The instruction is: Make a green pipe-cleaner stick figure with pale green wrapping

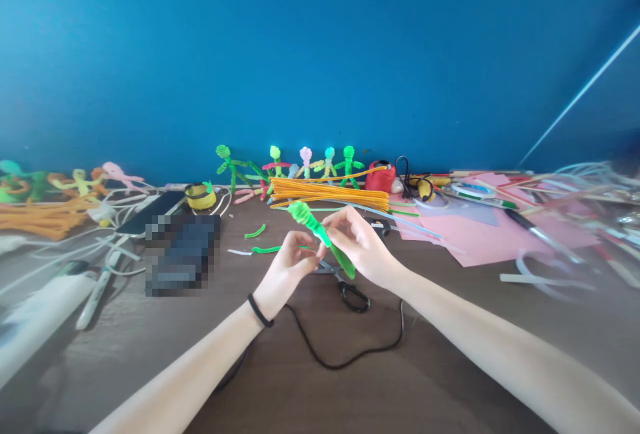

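Note:
A bright green pipe-cleaner figure (pixel 309 217) with a coiled head is held up over the table, tilted to the left. My right hand (pixel 353 241) has it pinched around the middle, and darker green pipe-cleaner legs (pixel 344 262) hang below the fingers. From the left, my left hand (pixel 293 261) closes thumb and forefinger at the figure's side; the bit between those fingertips is mostly hidden. Beneath both hands lies a pair of scissors with black handles (pixel 354 296). Cut green pipe-cleaner pieces (pixel 255 232) rest on the table to the left.
Several finished pipe-cleaner figures (pixel 349 166) lean on the blue wall behind an orange pipe-cleaner bundle (pixel 330 194). Phones (pixel 184 254) and white cables are at left. Pink paper sheets (pixel 480 241) and pens spread at right. A black cord (pixel 345 366) loops in front.

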